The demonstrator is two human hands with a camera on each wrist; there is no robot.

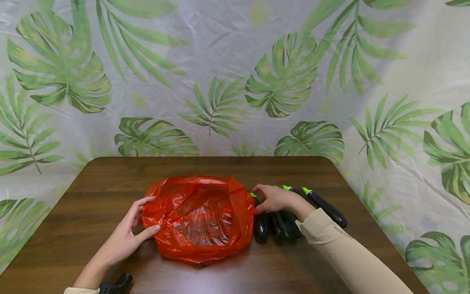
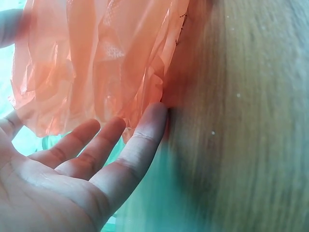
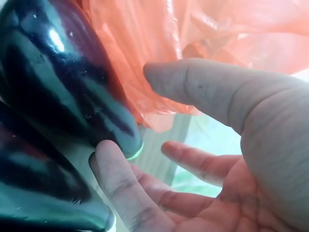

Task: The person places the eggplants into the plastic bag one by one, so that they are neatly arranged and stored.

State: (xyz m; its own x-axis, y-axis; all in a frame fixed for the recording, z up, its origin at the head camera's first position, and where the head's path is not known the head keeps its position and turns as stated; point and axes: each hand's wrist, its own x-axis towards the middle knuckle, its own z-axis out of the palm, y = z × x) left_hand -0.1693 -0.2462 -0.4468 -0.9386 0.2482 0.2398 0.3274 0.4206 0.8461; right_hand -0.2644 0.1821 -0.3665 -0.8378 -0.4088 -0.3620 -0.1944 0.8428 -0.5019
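Note:
A red plastic bag point(image 1: 205, 220) stands on the table with its mouth spread wide. My left hand point(image 1: 128, 232) rests on the bag's left side, thumb at the front and fingers farther back; in the left wrist view the fingers point(image 2: 140, 140) extend along the crinkled plastic. Beside the bag's right side lies a dark purple eggplant point(image 1: 261, 228). My right hand point(image 1: 275, 199) reaches over its green stem end, thumb by the bag and fingertips right at the eggplant point(image 3: 72, 72) in the right wrist view. Thumb and fingers stay spread apart there.
Several more eggplants lie to the right, partly under the right hand and sleeve, including a long one point(image 1: 327, 210) at the outer side. All rest on a dark wooden table point(image 1: 205, 165). Behind it hangs a leaf-printed cloth point(image 1: 220, 61).

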